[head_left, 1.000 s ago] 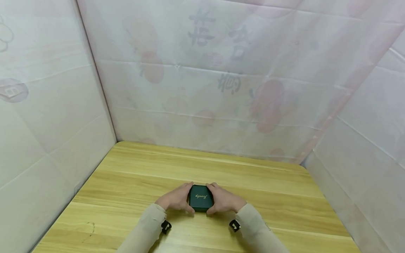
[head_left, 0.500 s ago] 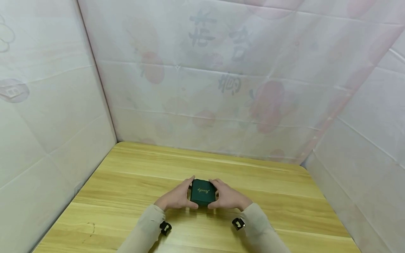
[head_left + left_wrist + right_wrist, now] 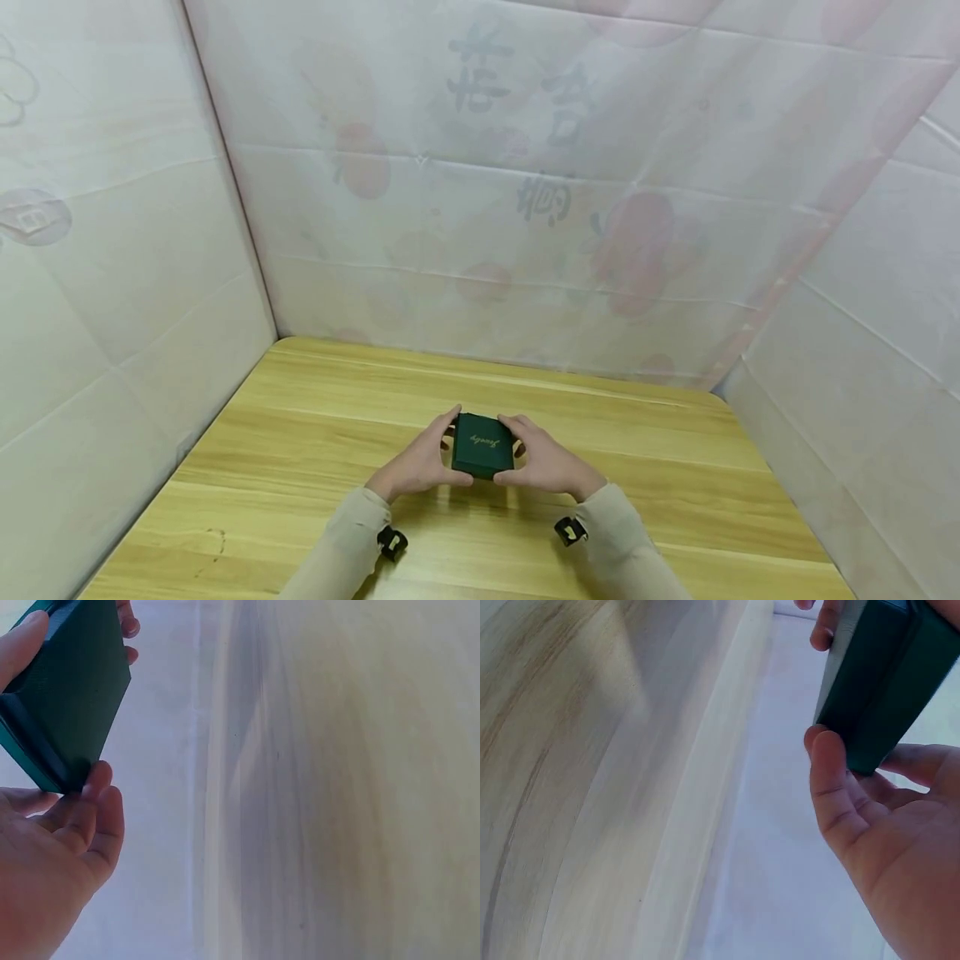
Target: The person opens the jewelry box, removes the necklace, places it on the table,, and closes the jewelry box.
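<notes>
A small square dark green jewelry box (image 3: 482, 446) with gold lettering on its lid is held between both hands, raised off the table. The lettering looks upside down from the head view. My left hand (image 3: 422, 461) grips the box's left side, thumb at the near edge and fingers around the far corner. On the opposite side, my right hand (image 3: 551, 461) holds it the same way. In the left wrist view, curled fingertips touch the underside of the green box (image 3: 79, 705). The right wrist view shows fingers bent under the box's lower corner (image 3: 866, 754). The lid appears shut.
The wood-grain table (image 3: 337, 417) extends around the hands. A pale printed curtain (image 3: 450, 217) hangs behind its far edge, with more pale sheets at the left (image 3: 112, 275) and right (image 3: 855, 358). Each wrist bears a black strap mount.
Both hands have raised the jewelry box from the table, carrying it slightly away and to the right. The right forearm has shifted a little right.
</notes>
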Tool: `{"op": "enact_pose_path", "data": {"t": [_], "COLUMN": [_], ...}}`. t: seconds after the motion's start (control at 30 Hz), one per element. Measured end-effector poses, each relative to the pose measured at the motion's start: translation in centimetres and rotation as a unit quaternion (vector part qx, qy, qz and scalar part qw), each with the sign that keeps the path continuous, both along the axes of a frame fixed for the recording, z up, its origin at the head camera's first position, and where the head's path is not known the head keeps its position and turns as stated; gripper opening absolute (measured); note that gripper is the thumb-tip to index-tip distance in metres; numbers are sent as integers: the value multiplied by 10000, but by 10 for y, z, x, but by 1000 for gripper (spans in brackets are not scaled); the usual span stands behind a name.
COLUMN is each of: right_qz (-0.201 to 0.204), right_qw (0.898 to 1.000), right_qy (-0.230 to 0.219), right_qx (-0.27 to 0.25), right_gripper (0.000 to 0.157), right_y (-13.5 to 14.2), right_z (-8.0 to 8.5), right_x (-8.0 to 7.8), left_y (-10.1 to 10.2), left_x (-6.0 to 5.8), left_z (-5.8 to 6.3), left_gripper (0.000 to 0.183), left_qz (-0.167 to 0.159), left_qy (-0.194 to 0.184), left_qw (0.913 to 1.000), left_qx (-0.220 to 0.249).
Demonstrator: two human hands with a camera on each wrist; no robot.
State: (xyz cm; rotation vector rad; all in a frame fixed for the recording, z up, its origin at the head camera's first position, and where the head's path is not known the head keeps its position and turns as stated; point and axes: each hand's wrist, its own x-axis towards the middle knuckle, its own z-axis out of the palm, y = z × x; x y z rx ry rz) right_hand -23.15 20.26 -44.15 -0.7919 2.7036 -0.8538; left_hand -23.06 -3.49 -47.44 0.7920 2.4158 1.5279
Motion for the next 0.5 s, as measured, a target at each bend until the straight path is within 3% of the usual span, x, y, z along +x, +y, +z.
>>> {"op": "enact_pose_path", "data": {"t": [0.5], "right_qz": [-41], "right_qw": [9990], "right_qy": [336], "right_qx": [296], "right_gripper": [92], "right_y": [2], "right_z": [4], "right_x": [2], "left_y": [2], "left_x": [0], "left_z": [-1], "left_gripper": [105], "left_qz": [-25], "left_qy": [119], "left_qw": [9999], "left_qx": [70]}}
